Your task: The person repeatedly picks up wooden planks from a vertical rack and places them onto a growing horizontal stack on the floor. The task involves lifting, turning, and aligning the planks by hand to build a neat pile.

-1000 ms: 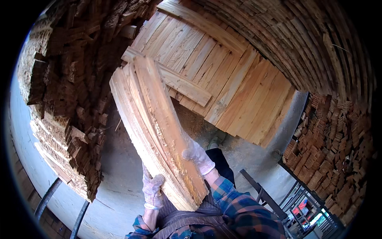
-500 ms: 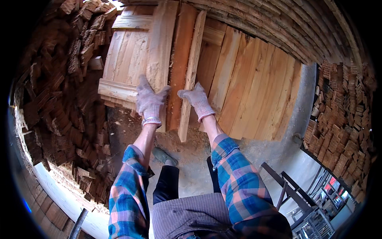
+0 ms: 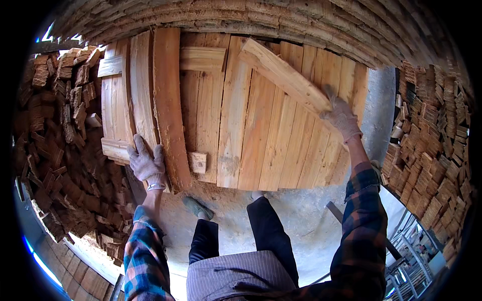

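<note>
My right hand (image 3: 343,118), in a pale work glove, is closed around the near end of a wooden board (image 3: 286,75). That board slants from upper left down to the right, above a row of light planks (image 3: 261,135) laid side by side. My left hand (image 3: 146,164), gloved too, lies on the near end of a long plank (image 3: 143,85), its fingers stretched out and thumb apart. Right beside that plank is a redder board (image 3: 169,110) with a rough edge. Both rest across crosspieces, one of which (image 3: 114,149) shows at the left.
Heaps of short wood pieces (image 3: 55,130) rise on the left, and stacked ones (image 3: 427,150) on the right. Layered wood (image 3: 226,17) runs along the far side. A small wood block (image 3: 198,162) lies on the near planks. Metal frames (image 3: 409,251) stand lower right.
My right hand has carried the board to the right, turning it from nearly upright to a slant over the row of planks. My left hand remains on its plank; the view has shifted.
</note>
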Demonstrator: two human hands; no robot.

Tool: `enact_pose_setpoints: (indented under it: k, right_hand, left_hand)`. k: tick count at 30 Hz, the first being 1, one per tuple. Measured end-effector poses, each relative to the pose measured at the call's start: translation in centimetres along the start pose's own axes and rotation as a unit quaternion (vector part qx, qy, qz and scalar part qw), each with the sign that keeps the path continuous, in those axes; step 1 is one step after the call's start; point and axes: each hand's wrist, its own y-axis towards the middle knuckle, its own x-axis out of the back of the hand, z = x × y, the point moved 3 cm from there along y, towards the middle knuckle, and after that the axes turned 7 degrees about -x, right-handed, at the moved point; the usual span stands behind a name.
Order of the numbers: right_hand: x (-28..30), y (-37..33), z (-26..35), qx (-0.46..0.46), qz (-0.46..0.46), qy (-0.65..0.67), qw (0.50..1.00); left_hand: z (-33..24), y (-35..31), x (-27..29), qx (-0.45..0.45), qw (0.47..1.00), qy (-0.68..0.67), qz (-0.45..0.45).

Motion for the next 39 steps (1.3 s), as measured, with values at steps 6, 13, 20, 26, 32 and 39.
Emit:
enact_pose_setpoints:
  k: [6,13,20,26,32,39]
  right_hand:
    - [-2.5,1.7,3.6,0.047,-0.152,-0.295,0.942]
    - [1.8,4.1,6.1,0.184,-0.186,-0.358,0.897]
    - [1.5,7.6,5.3,0.241,-0.28,-0.314,0.875]
    - [-1.7,4.1,10.7,0.1,-0.248,-0.201,0.942]
    - [-17.2,-7.8,27.4,0.174,-0.05,0.234,0.955]
    - [-23.3,-7.2,36.2,0.03,-0.061,0.296,0.953]
  left_hand:
    - [0.3,-0.1,0.1,0.001,1.0,-0.014,0.012]
    - [0.5,-0.1,0.2,-0.005,1.0,-0.001,-0.004]
    - [-0.9,-0.4,0.5,-0.042,0.998,-0.048,0.0]
    - [1.7,-0.2,0.7,-0.011,0.992,-0.123,0.017]
    - [8.5,2.9,-4.7,-0.099,0.977,-0.186,0.024]
    - [6.2,3.1,-3.1,-0.081,0.97,-0.204,0.101]
